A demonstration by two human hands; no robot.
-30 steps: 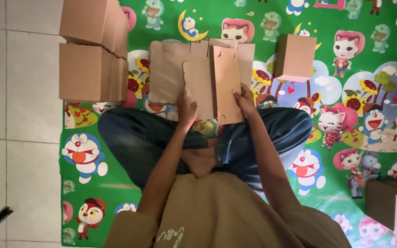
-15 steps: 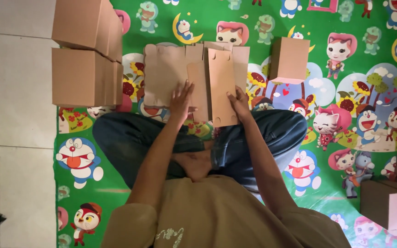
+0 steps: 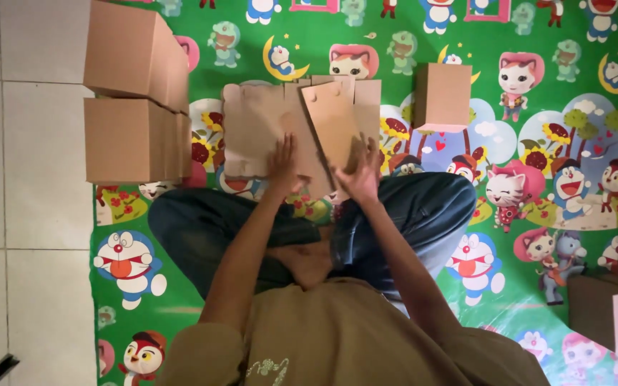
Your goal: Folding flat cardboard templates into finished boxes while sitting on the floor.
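Observation:
A flat, unfolded brown cardboard box blank [image 3: 266, 129] lies on the green cartoon mat in front of my crossed legs. My left hand [image 3: 285, 166] presses flat on its middle panel, fingers spread. My right hand [image 3: 361, 171] grips the lower edge of a side flap [image 3: 332, 121], which is lifted and tilted up off the blank. Both forearms reach forward over my knees.
Two folded cardboard boxes [image 3: 134, 107] are stacked at the left edge of the mat [image 3: 538, 43], next to white floor tiles [image 3: 23, 179]. Another small folded box [image 3: 443, 96] stands behind the blank to the right. More boxes [image 3: 609, 307] sit at the right edge.
The right hand has tilted the side flap further over the blank, and the left hand has slid to the middle panel. The camera view has shifted slightly.

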